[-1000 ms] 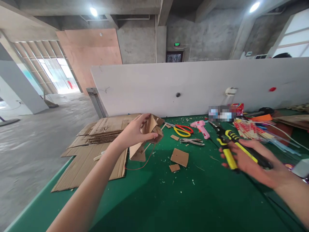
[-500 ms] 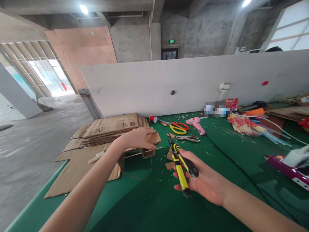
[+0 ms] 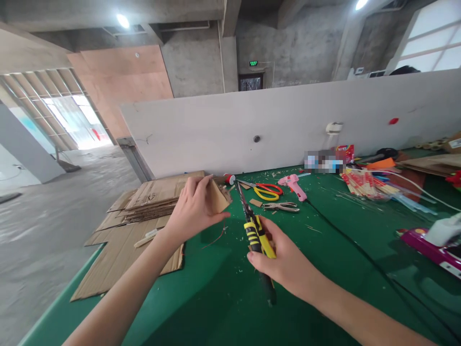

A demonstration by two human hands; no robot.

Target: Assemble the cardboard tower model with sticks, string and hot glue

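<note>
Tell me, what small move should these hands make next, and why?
Probably bring the yellow-and-black pliers left toward the cardboard piece: the right hand grips the tool, the left hand holds the piece, and the two look apart.

One pair of pliers (image 3: 256, 233), one glue gun (image 3: 293, 186) (and two hands (image 3: 192, 206) (image 3: 286, 262)).

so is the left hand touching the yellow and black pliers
Apart: the head view shows a strip of green tabletop between the left hand's thumb and the yellow and black pliers in the right hand.
</note>
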